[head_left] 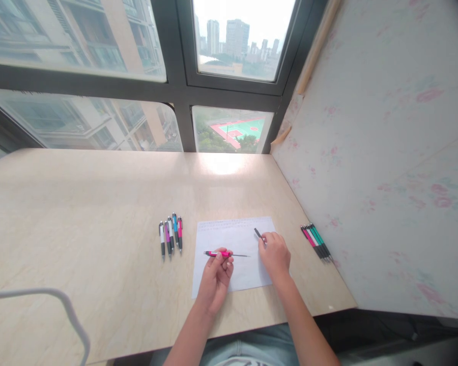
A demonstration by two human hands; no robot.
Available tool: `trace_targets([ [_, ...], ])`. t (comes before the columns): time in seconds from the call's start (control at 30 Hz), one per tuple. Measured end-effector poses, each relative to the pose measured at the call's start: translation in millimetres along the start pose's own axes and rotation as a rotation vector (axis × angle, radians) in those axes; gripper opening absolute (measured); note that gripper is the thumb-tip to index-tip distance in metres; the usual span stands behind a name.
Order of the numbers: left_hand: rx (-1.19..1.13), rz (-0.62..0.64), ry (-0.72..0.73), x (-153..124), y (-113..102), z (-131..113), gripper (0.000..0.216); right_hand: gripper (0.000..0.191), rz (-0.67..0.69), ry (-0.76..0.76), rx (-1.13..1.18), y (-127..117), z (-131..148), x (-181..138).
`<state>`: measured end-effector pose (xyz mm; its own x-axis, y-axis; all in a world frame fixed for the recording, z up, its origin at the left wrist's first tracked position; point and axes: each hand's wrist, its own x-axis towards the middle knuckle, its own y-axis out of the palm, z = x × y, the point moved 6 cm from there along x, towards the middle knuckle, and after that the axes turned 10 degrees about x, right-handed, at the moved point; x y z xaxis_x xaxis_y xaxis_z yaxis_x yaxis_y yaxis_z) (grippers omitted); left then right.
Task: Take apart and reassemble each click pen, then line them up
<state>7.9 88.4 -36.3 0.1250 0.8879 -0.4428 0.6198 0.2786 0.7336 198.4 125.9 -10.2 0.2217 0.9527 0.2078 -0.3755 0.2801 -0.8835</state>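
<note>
Over the paper sheet near the tabletop's front edge, my left hand pinches the pink pen body, refill tip poking out, while my right hand grips its dark front piece, so I judge I'm mid-assembly, lining that piece over the tip.

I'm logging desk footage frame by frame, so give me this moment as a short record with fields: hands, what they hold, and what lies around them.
left hand: left hand holds a pink pen with its thin refill sticking out to the right
right hand: right hand holds a small dark pen part
under the hands: white sheet of paper, faint writing along its top edge
left of sheet: row of five pens
right of sheet: bundle of pens by the floral wall
surface: pale desk below a window
</note>
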Motion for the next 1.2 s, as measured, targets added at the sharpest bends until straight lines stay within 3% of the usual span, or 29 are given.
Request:
trace_targets([
  [0.7,0.021,0.038,0.008,-1,-1,1,0.012,0.019,-0.028,0.013,0.072,0,-1,-2],
  [0.8,0.018,0.038,0.016,1,-2,1,0.013,0.022,-0.086,0.003,0.241,-8,1,-5],
  [0.87,0.019,0.038,0.019,1,-3,2,0.014,0.028,-0.073,0.014,0.483,-13,2,-11],
  [1.0,0.034,0.03,0.011,3,-3,4,0.015,0.043,0.207,0.12,1.027,-12,16,-33],
  [1.07,0.05,0.029,0.007,3,-2,5,0.015,0.036,0.282,0.106,1.064,-16,26,-43],
  [1.2,0.094,0.038,0.003,1,2,4,0.018,0.022,0.215,-0.003,0.94,-28,39,-47],
])
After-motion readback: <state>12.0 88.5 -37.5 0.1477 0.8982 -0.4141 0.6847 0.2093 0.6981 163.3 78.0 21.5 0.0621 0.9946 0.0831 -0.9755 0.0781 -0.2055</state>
